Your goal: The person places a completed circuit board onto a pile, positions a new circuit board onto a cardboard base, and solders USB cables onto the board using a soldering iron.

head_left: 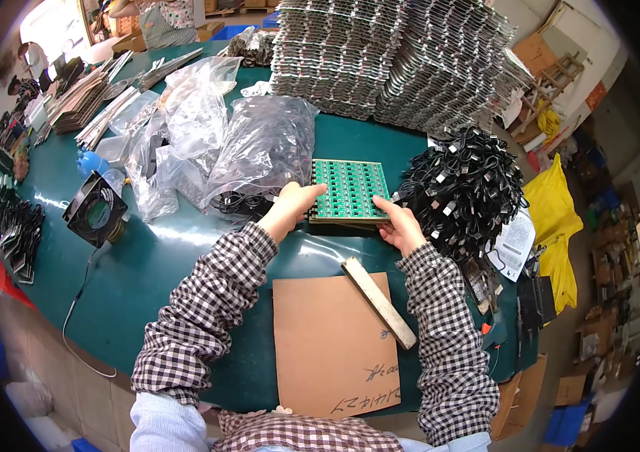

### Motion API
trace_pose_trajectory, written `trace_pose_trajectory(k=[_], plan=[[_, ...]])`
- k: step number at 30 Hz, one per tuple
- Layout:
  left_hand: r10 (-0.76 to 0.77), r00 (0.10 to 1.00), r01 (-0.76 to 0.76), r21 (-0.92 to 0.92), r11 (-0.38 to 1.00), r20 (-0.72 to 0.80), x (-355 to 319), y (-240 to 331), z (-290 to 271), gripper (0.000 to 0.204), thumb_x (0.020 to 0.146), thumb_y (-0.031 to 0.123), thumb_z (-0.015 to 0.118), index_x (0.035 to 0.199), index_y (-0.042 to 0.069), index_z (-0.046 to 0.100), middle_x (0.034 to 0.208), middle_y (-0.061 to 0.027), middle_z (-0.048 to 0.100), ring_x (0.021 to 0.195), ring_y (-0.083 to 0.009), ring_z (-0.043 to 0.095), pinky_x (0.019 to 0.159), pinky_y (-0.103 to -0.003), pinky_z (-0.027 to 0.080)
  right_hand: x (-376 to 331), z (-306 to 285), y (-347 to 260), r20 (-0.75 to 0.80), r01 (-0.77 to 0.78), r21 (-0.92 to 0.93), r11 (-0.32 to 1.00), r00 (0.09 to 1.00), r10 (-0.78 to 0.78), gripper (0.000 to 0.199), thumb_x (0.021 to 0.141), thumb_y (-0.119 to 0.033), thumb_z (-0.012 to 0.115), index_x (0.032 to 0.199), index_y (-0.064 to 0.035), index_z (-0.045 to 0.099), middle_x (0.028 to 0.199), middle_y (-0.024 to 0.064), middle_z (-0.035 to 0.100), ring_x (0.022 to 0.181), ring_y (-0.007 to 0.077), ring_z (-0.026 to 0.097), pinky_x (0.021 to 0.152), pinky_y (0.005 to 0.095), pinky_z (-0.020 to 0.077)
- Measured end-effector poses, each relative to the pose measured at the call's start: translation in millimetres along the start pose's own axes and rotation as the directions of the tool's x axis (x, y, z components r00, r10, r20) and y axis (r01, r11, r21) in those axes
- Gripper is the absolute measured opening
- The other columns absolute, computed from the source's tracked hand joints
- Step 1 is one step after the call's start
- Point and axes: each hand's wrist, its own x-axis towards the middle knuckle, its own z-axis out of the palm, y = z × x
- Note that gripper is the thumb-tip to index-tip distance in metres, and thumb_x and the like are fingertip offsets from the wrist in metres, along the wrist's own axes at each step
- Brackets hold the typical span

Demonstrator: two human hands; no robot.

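Note:
A stack of green circuit board panels (350, 188) lies between my two hands, its top panel covered with rows of small parts. My left hand (295, 207) grips the near left edge, thumb on top. My right hand (401, 224) is closed on the near right corner, thumb also on the top panel. Whether the stack rests on the table or is lifted slightly, I cannot tell. Just right of it rises a heap of black cables (463, 192) with metal plug ends. Nearer to me, a long pale bar (378, 303) lies slanted across a brown cardboard sheet (320, 339).
Tall stacks of metallic strips (335, 60) stand at the back of the green table (207, 264). Clear plastic bags (263, 147) sit left of the boards. A black fan (95, 209) trails its cord over the left edge. Yellow cloth (553, 233) hangs at the right.

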Motion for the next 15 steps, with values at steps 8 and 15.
trace_pose_trajectory(k=[8,15], plan=[[0.255,0.966,-0.257,0.15,0.955,0.032,7,-25,8,0.062,0.083,0.045,0.066,0.099,-0.014,0.065,0.081,-0.0157,0.068,0.075,-0.0212,0.063,0.072,-0.032,0.049,-19,5,-4,0.047,0.092,0.004,0.996,0.995,-0.092,0.05,0.079,-0.043,0.077,0.105,-0.002,0.065,0.095,0.0053,0.065,0.087,0.0151,0.06,0.077,0.0314,0.05],[0.256,0.967,-0.252,0.14,0.958,-0.01,-3,-29,3,0.062,0.084,0.044,0.065,0.106,-0.014,0.063,0.089,-0.0171,0.068,0.083,-0.0194,0.062,0.074,-0.033,0.048,-3,20,-7,-0.007,-0.074,0.077,0.994,0.997,0.075,0.048,0.078,-0.044,0.079,0.106,-0.0082,0.063,0.094,0.0041,0.064,0.082,0.0142,0.059,0.073,0.0327,0.0498]])
